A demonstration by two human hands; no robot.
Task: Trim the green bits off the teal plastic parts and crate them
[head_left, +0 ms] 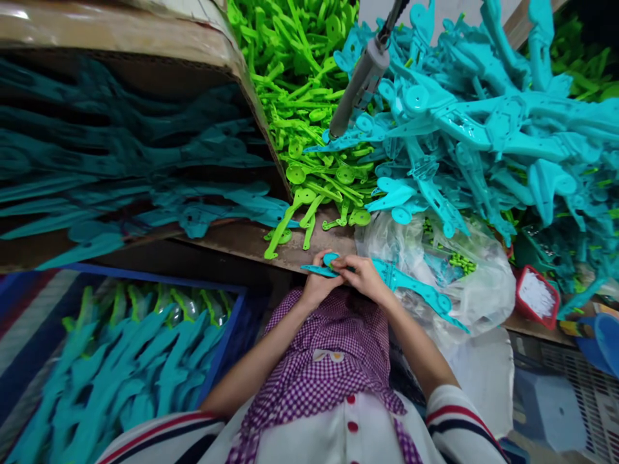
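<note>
Fingers of my left hand (318, 285) and right hand (362, 274) are clamped on a turquoise part (416, 286) by the bench (333, 237), above my purple checked apron (333, 377). Beyond lie heaped green pieces (312, 106); a grey tool (356, 90) hangs over them, and a red tray (521, 300) of white bits (536, 294) stands to the right.

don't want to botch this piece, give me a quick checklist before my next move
1. Left hand holding the turquoise part: ok.
2. Right hand at the part's round disc: ok.
3. Fit beneath the right fingers: cannot tell, they cover it.
4. Hanging grey tool clear of both hands: ok.
5. White pieces inside the red tray: ok.
</note>
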